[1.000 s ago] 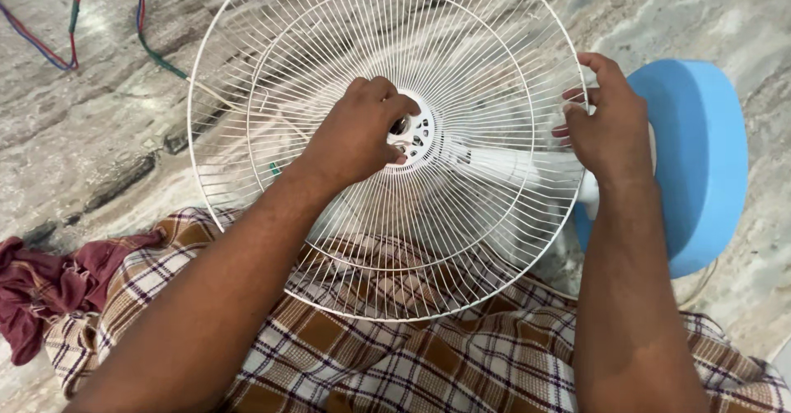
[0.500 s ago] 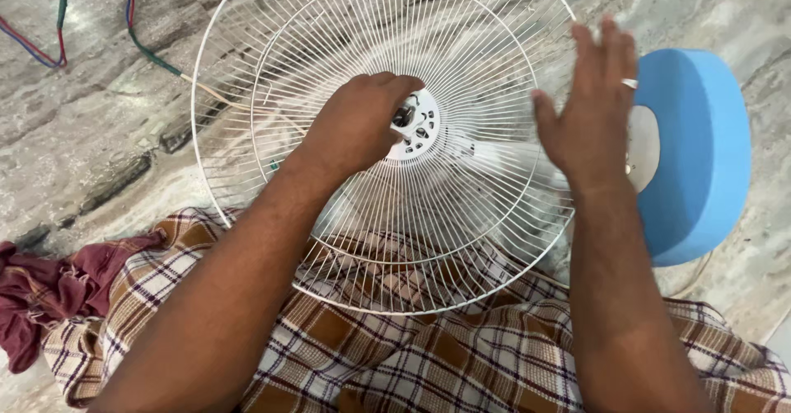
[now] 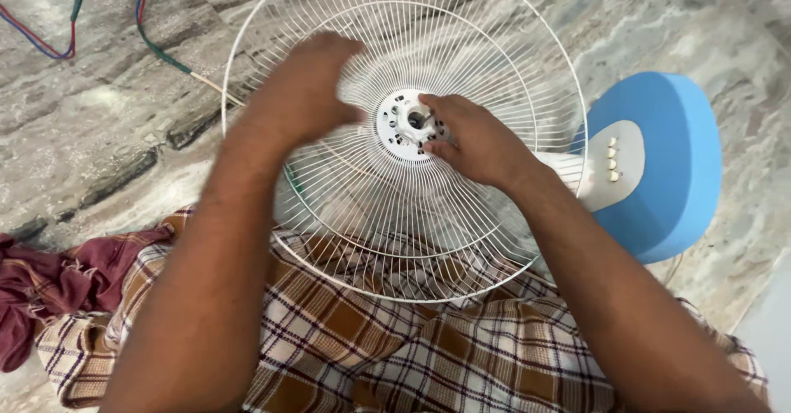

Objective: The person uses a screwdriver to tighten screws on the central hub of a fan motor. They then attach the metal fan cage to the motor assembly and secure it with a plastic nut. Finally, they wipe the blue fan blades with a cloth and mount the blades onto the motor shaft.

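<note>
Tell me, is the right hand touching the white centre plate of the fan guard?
Touching. In the head view, the right hand's fingertips rest on the white centre plate.

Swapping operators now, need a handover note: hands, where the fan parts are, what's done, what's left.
Left hand: open, blurred, over the upper left of the white round wire fan guard.
Right hand: fingertips on the white plastic centre hub of the guard.
The guard lies across the lap on brown checked cloth; the blue round fan base lies to the right on the marble floor.
Done: cannot tell whether the hub is fastened.
Left: hub work, apparently.
</note>
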